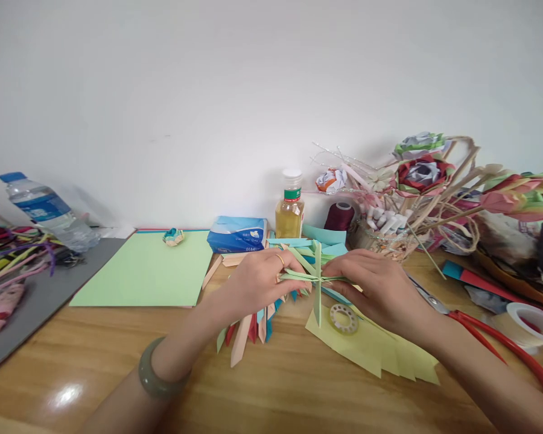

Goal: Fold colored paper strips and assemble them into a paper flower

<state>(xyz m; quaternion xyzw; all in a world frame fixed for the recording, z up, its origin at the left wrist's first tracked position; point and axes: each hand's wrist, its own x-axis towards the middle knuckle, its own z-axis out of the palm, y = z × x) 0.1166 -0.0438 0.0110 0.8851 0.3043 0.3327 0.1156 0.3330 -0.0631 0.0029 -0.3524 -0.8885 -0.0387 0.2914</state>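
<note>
Both hands pinch a light green folded paper piece (317, 301) above the table, its strips crossing like a plus sign. My left hand (262, 280) is closed on the arm at its left; a ring and a bangle show on that side. On the opposite arm, my right hand (371, 283) is closed too, its fingertips near the centre of the cross. Below the hands lie folded paper strips (241, 340) in peach, red and blue. Yellow paper sheets (366, 352) are fanned out under my right hand, with a tape roll (344, 318) on top.
Green paper sheets (149, 271) lie at left, bearing a small paper ball (173, 237). Behind stand a tissue pack (236, 234) and a bottle of yellow liquid (290, 214). Red-handled scissors (475, 331), a larger tape roll (527, 325) and paper flowers (425, 173) are at right. A water bottle (45, 205) leans at far left.
</note>
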